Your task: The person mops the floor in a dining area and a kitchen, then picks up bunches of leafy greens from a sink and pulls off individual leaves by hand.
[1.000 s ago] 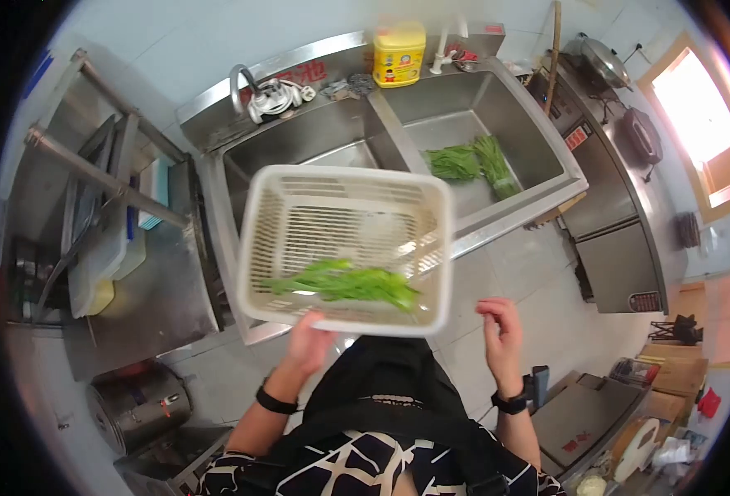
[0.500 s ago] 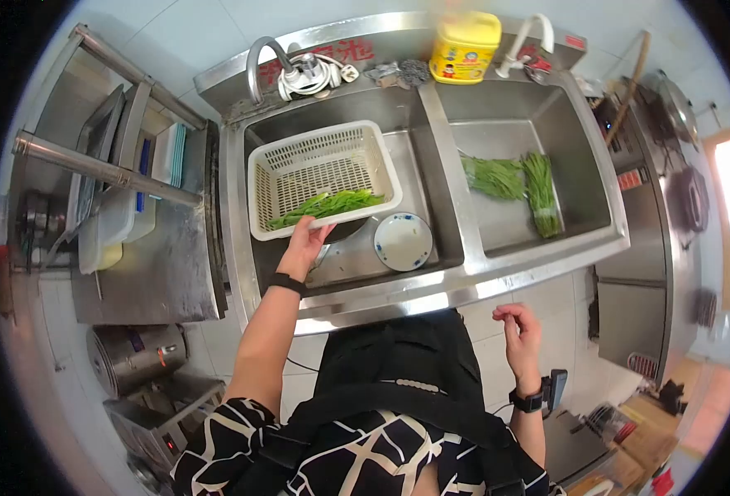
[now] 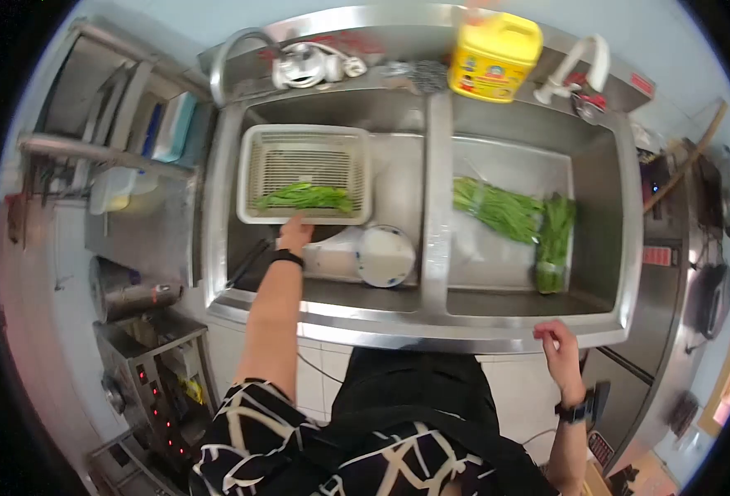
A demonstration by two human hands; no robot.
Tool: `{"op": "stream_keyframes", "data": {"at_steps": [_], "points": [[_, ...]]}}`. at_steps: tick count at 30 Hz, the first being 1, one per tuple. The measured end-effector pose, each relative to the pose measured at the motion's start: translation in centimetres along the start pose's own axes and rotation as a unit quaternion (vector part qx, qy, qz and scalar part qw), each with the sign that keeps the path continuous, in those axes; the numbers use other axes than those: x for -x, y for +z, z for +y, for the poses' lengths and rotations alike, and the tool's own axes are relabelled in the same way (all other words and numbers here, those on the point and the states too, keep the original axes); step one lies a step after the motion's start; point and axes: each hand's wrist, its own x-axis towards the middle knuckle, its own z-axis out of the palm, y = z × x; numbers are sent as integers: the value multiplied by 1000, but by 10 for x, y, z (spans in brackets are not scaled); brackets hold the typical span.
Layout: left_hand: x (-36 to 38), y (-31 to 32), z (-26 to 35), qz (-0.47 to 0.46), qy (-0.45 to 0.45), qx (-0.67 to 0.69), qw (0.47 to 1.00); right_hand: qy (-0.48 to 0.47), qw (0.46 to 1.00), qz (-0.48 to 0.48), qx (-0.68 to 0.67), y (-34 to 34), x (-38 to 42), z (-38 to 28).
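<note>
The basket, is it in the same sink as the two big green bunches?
No, the basket is in the left sink, while both bunches lie in the right sink.

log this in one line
left hand: holding white basket by near rim | basket: in left basin, green stalks inside | right hand: empty, by sink edge
</note>
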Motion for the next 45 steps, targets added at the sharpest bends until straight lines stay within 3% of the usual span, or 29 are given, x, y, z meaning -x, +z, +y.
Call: {"op": "stream_keyframes", "data": {"at_steps": [4,5,8,10,13,15,16,17,21,23,24,26,28,29,33,37,38,40,42,45], "points": [[37,13,28,114,54,-29,992,-29,991,-71,112,-58,-53,48],[38,25,56,213,-119,146,959,-53,983,-86,153,-71,-70,70],[88,47,96,250,-89,257,929,-13,961,-117,251,-98,-131,109],[129,57,97,80,51,212,973,18,950,-122,286,-96,-171,144],[234,159,176,3,13,254,967,18,968,-127,216,-65,-227,173],[265,199,178,-76,-52,225,970,-113,959,-100,238,-24,-262,190],[274,213,174,-129,-79,190,970,-149,954,-33,260,2,-272,204],[285,233,177,-149,-120,182,964,-82,957,-74,269,15,-286,187],[290,281,182,-199,-206,172,943,-70,954,-3,292,57,-315,178],[286,285,176,-190,-220,164,943,-60,969,127,201,49,-323,203],[284,288,173,-180,-214,164,946,-46,968,123,213,37,-308,225],[282,289,168,-182,-222,174,942,192,928,162,274,8,-287,264],[281,288,164,-138,-230,167,949,288,891,156,315,0,-245,307],[280,288,157,-127,-235,166,949,344,890,109,278,-2,-230,300],[276,295,152,-140,-255,151,945,414,875,90,233,6,-223,286],[274,301,163,-185,-239,117,946,313,938,132,64,-22,-219,292],[273,303,161,-202,-226,109,947,291,949,94,-71,-36,-217,280],[273,308,163,-224,-212,103,946,230,916,10,-329,-70,-206,241],[272,322,172,-278,-163,63,945,199,895,-15,-399,-83,-191,193],[272,348,167,-371,-62,31,926,115,787,-80,-601,-77,-175,145]]}}
